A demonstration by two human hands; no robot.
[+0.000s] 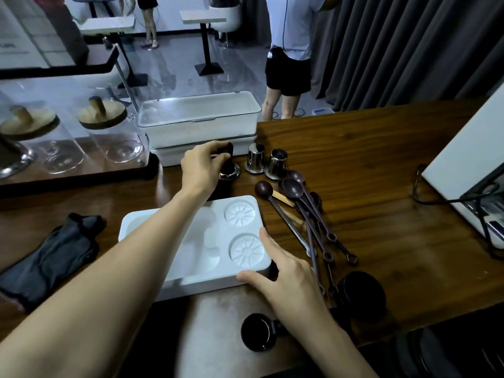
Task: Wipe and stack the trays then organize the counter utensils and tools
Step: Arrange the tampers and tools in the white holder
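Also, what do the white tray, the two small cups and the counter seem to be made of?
White tray: probably moulded plastic or foam, matte; soft pressed recesses.
Small cups: metal, likely steel, polished; they mirror light.
Counter: wood or veneer, dark, semi-gloss; grain lines show.

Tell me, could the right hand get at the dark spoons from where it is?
Probably yes: the right hand rests on the white tray's corner, and the spoons lie right beside it, nothing between them.
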